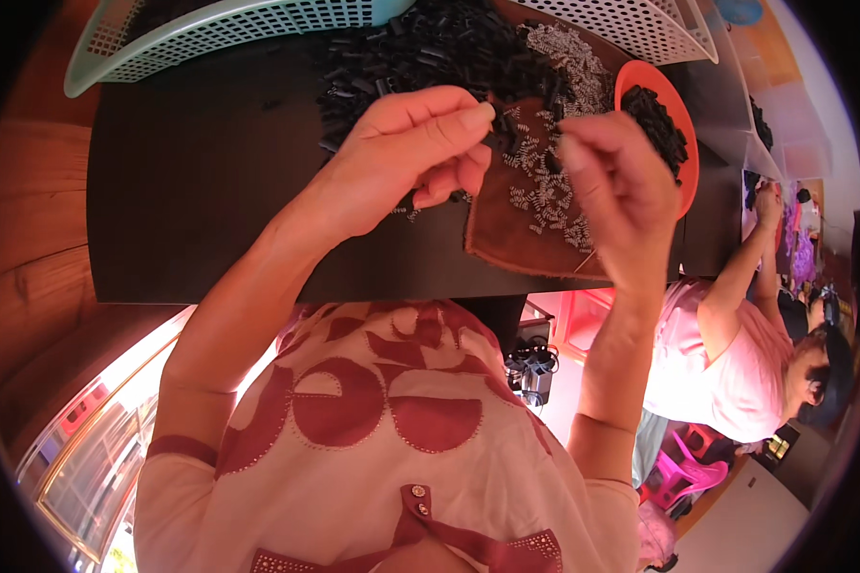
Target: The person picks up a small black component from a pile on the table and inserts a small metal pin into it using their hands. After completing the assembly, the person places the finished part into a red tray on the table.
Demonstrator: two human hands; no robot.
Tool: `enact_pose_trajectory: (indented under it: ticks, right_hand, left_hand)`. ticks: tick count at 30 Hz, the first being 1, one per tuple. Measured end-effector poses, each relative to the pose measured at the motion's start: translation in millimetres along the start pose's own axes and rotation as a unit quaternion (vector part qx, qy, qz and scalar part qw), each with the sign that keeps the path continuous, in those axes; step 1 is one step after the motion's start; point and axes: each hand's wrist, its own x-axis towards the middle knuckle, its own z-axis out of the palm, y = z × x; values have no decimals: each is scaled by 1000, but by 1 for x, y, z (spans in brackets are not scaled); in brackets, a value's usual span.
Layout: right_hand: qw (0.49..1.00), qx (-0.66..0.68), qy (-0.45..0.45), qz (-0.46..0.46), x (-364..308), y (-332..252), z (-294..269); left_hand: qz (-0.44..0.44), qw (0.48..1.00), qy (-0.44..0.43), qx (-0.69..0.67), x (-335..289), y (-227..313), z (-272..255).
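My left hand (406,143) hovers over the table with thumb and fingertips pinched together; whatever they hold is too small or hidden to make out. To its right, my right hand (631,181) is also closed in a pinch, slightly blurred, beside a small dark piece I cannot name. Below and between the hands, small metal coil springs (545,191) lie scattered on a brown cloth (506,234). A heap of small black tubular pieces (430,48) spreads beyond my left hand. Just past my right hand, an orange bowl (692,143) holds more black pieces.
A teal perforated basket (229,38) stands at the far left of the dark table (182,191), and a white perforated basket (640,29) at the far right. A denser pile of springs (573,57) lies near it. Another person in pink (707,363) sits to the right.
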Motion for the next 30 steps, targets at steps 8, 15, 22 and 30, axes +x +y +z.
enact_pose_trajectory:
  ticks: [8, 15, 22, 30]
  right_hand:
    - [975, -192, -90, 70, 0, 28, -33]
    - [928, -352, -121, 15, 9, 34, -21]
    - [936, -328, -124, 25, 13, 37, -23]
    - [927, -337, -161, 26, 16, 37, -10]
  left_hand:
    - [30, 999, 6, -45, 4, -4, -6]
    - [32, 998, 12, -43, 3, -4, -6]
    - [46, 998, 19, -35, 2, -3, -5]
    - [48, 998, 18, -29, 2, -4, -5]
